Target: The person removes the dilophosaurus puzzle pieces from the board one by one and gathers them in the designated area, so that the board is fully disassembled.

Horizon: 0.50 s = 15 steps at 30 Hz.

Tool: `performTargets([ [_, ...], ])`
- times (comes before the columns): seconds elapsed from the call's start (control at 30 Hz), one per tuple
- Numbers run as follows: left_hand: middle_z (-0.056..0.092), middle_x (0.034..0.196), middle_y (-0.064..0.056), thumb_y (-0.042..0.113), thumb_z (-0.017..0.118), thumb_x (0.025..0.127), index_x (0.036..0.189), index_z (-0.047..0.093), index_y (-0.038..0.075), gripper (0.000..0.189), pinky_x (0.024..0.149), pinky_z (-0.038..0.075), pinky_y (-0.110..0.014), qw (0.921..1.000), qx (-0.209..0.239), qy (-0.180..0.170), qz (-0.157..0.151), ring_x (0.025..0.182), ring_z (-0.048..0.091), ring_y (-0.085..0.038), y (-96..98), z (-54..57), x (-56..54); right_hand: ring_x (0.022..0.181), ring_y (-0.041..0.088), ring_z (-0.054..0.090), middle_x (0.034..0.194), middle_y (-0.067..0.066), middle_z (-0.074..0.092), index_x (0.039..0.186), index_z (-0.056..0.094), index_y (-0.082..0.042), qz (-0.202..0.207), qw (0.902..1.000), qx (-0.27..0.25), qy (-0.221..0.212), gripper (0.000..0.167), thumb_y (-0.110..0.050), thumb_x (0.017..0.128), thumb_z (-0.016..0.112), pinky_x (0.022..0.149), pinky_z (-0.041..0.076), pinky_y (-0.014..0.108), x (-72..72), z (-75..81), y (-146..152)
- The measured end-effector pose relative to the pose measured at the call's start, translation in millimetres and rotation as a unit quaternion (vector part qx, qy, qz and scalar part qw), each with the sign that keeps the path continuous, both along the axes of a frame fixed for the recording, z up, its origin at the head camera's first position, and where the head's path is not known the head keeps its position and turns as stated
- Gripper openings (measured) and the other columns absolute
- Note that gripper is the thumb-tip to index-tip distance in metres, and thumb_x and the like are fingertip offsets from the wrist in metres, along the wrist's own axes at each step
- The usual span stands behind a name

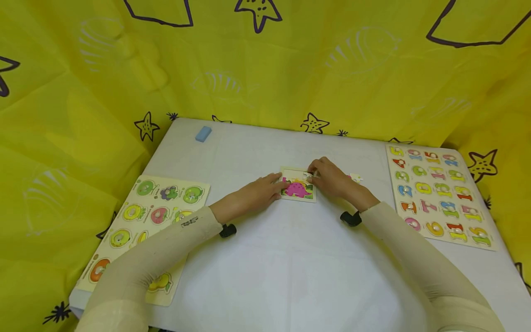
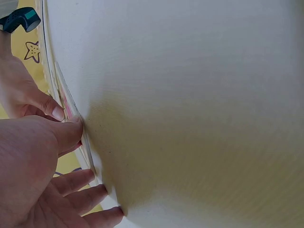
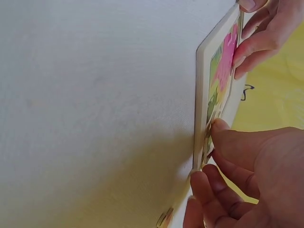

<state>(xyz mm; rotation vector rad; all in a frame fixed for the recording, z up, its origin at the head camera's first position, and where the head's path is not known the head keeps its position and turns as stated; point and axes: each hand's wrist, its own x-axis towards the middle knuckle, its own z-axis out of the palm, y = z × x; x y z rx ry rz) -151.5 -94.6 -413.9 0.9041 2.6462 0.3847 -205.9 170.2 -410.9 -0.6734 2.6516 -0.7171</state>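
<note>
A small jigsaw board with a pink dinosaur picture lies on the white table, part of its upper area bare inside the frame. My left hand rests at its left side, thumb and forefinger touching the board, the other fingertips down on the table. At the upper right corner my right hand pinches a jigsaw piece between thumb and fingers, low over the board. The fingers hide much of this piece. Another jigsaw piece lies on the table just right of the right hand.
A fruit peg board lies at the left, partly under the left sleeve. A number peg board lies at the right. Near the back edge sits a blue block. Yellow cloth hangs behind the table.
</note>
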Motion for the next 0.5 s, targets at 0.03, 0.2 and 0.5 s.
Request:
performTargets([
  [0.03, 0.031, 0.17, -0.02, 0.026, 0.051, 0.113, 0.162, 0.044, 0.018, 0.051, 0.126, 0.033, -0.055, 1.0, 0.0, 0.0, 0.0, 0.158, 0.032, -0.037, -0.1, 0.0, 0.1, 0.117, 0.037, 0.055, 0.129, 0.025, 0.054, 0.13, 0.059, 0.004, 0.0, 1.0, -0.001, -0.003, 0.029, -0.015, 0.108, 0.062, 0.109, 0.047, 0.055, -0.5, 0.0, 0.0],
  [0.2, 0.031, 0.17, -0.02, 0.026, 0.051, 0.113, 0.162, 0.044, 0.018, 0.051, 0.126, 0.033, -0.055, 1.0, 0.0, 0.0, 0.002, 0.158, 0.032, -0.036, -0.3, -0.1, 0.6, 0.117, 0.036, 0.055, 0.125, 0.022, 0.056, 0.127, 0.057, 0.002, -0.001, 1.0, -0.003, -0.007, 0.028, -0.014, 0.107, 0.064, 0.107, 0.046, 0.055, -1.8, 1.2, 0.0],
  [0.5, 0.033, 0.169, -0.021, 0.026, 0.052, 0.113, 0.162, 0.045, 0.017, 0.05, 0.125, 0.034, -0.056, 1.0, 0.001, 0.004, 0.003, 0.157, 0.033, -0.037, -0.1, 0.2, 2.0, 0.116, 0.035, 0.056, 0.125, 0.022, 0.056, 0.129, 0.058, 0.004, -0.019, 0.9994, -0.027, -0.006, 0.03, -0.013, 0.105, 0.066, 0.107, 0.048, 0.053, -1.9, -2.5, 2.9],
])
